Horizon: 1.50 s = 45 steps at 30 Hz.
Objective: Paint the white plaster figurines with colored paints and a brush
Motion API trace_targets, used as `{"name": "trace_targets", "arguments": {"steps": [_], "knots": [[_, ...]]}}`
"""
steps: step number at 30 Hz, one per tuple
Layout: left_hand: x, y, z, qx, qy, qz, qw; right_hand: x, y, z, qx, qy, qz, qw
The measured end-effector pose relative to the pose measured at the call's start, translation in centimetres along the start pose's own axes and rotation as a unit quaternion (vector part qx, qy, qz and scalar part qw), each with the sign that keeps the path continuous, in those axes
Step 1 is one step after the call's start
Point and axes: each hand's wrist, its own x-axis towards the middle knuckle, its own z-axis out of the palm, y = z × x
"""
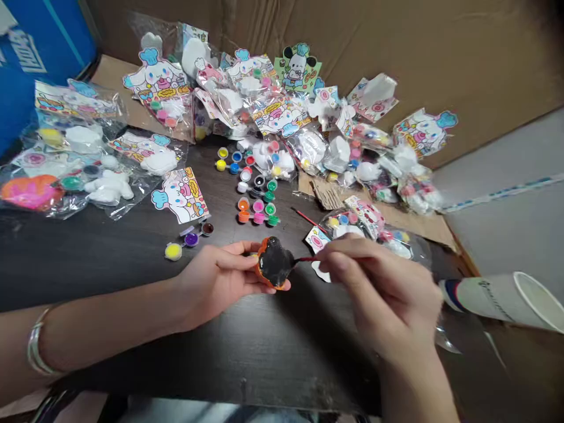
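Note:
A small figurine [275,263], painted black on its face with an orange edge, is held over the dark table by my left hand [220,273]. The thumb grips its near-left rim and the fingers curl beneath. My right hand [383,288] pinches a thin red paintbrush [306,259], whose dark tip touches the figurine's right edge. Just beyond the figurine stand open paint pots, among them orange [243,204], pink [258,207] and green [271,209] ones. To the left lies a strip with yellow, purple [191,239] and brown pots.
Clear bags with white figurines and cartoon cards [158,79] pile up along the cardboard backdrop [418,53]. Another red brush [308,218] rests behind my right hand. A paper cup [493,298] is at the right edge, a blue box [44,53] at the far left.

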Motion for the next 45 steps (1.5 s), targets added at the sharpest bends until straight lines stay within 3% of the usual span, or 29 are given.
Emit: {"name": "trace_targets", "arguments": {"steps": [3,5,9,11,14,17,19,21,22,24,26,28,30,33,34,36,38,41,45], "knots": [[-0.03,-0.02,-0.18,-0.001,-0.004,0.002,1.000,0.29,-0.30,0.13,0.066,-0.047,-0.015,0.997],[-0.06,-0.05,-0.26,-0.007,-0.004,0.003,1.000,0.39,-0.38,0.13,0.051,-0.070,-0.016,0.996],[-0.09,-0.10,-0.32,-0.010,-0.013,0.000,1.000,0.30,-0.31,-0.09,0.034,-0.007,-0.016,0.999],[-0.07,-0.12,-0.35,-0.006,-0.018,-0.002,1.000,0.24,-0.27,-0.17,0.071,-0.023,-0.016,0.997],[-0.02,-0.14,-0.36,-0.012,-0.014,0.003,1.000,0.24,-0.28,-0.15,0.006,-0.059,-0.004,0.998],[-0.02,-0.19,-0.31,-0.012,-0.017,0.002,1.000,0.27,-0.38,-0.01,0.019,0.012,-0.005,1.000],[-0.06,-0.24,-0.25,-0.003,-0.015,-0.001,1.000,0.30,-0.43,0.16,0.076,-0.007,-0.005,0.997],[-0.11,-0.28,-0.20,0.007,-0.005,0.002,1.000,0.33,-0.40,0.37,0.063,-0.050,0.003,0.997],[-0.14,-0.30,-0.18,0.012,-0.001,0.002,1.000,0.34,-0.37,0.45,0.030,-0.046,0.006,0.998],[-0.18,-0.32,-0.16,0.016,0.002,0.001,1.000,0.34,-0.29,0.55,-0.007,0.022,0.010,1.000],[-0.20,-0.33,-0.13,0.020,0.001,-0.003,1.000,0.32,-0.29,0.55,0.035,0.051,0.014,0.998],[-0.20,-0.33,-0.10,0.026,0.004,-0.004,1.000,0.30,-0.35,0.53,0.084,-0.014,0.016,0.996],[-0.18,-0.30,-0.06,0.029,0.011,-0.002,1.000,0.27,-0.39,0.53,0.055,-0.047,0.006,0.997],[-0.20,-0.29,-0.01,0.029,0.013,-0.009,0.999,0.16,-0.38,0.56,0.018,0.050,-0.006,0.999],[-0.22,-0.30,0.00,0.031,0.011,-0.014,0.999,0.12,-0.38,0.58,0.037,0.056,-0.001,0.998],[-0.28,-0.33,-0.01,0.032,0.007,-0.017,0.999,0.06,-0.37,0.61,0.074,0.008,0.005,0.997],[-0.31,-0.36,-0.04,0.034,0.005,-0.015,0.999,0.05,-0.36,0.63,0.051,-0.013,-0.001,0.999],[-0.30,-0.44,-0.16,0.036,-0.002,-0.017,0.999,0.09,-0.35,0.62,0.040,0.059,0.001,0.997],[-0.30,-0.53,-0.30,0.021,-0.014,-0.014,1.000,0.20,-0.37,0.69,0.054,-0.014,-0.017,0.998]]}}
